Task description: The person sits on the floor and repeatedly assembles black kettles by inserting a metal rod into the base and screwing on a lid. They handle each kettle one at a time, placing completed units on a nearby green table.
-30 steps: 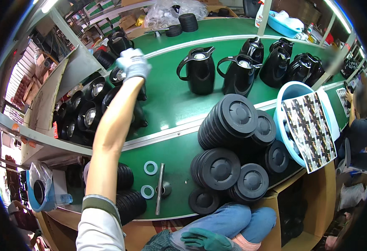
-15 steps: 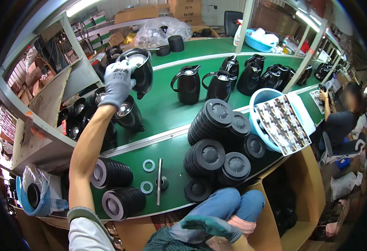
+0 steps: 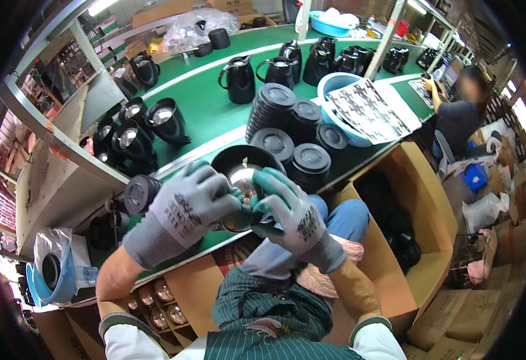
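Both my hands, in grey knit gloves with green at the fingertips, are over my lap at the near edge of the green bench. Between them is a black jug, its round end turned up and a shiny silver part showing inside. My left hand grips it from the left with bent fingers. On the other side, my right hand closes its curled fingers on it. The fingertips of both meet near the silver part, and what they pinch there is hidden. The jug's lower part is out of sight behind my hands.
Stacks of black round discs stand beyond my right hand. More black jugs stand farther back and at left. A light-blue basin, an open cardboard box and a seated co-worker are at right. Silver rounded pieces sit below left.
My left hand has come from the far left of the bench to my lap with the jug. My right hand has risen from my lap and now grips it too.
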Demonstrator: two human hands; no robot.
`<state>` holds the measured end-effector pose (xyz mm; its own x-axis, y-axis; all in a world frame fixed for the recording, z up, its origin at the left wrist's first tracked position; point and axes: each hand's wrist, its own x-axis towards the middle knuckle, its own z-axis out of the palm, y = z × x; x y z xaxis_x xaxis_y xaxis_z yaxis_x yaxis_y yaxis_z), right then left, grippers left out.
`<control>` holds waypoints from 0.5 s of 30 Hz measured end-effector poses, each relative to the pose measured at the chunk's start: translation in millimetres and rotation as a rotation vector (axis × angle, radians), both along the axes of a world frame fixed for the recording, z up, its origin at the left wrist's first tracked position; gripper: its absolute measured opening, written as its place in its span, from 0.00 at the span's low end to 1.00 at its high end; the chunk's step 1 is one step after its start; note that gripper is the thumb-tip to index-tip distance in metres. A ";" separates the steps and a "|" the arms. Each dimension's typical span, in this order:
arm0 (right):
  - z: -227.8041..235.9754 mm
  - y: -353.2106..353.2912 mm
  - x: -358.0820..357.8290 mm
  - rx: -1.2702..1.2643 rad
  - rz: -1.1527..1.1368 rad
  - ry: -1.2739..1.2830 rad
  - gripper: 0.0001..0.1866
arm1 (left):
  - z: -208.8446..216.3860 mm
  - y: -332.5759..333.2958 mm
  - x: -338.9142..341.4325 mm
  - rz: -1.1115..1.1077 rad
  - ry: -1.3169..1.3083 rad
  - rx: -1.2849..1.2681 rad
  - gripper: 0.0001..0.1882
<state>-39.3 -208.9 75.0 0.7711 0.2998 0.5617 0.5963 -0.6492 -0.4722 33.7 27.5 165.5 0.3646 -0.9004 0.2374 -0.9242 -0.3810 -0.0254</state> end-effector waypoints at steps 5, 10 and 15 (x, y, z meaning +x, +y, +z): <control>-45.2 -28.2 -80.6 0.455 -0.182 0.161 0.23 | -56.6 22.1 -38.1 0.357 0.280 -0.600 0.31; -56.6 -32.9 -141.5 1.120 -0.421 0.562 0.31 | -195.7 38.7 -88.6 0.408 1.367 -0.829 0.41; -69.3 -10.4 -151.8 0.990 -0.232 0.411 0.32 | -260.3 32.1 -110.4 0.345 1.600 -0.787 0.32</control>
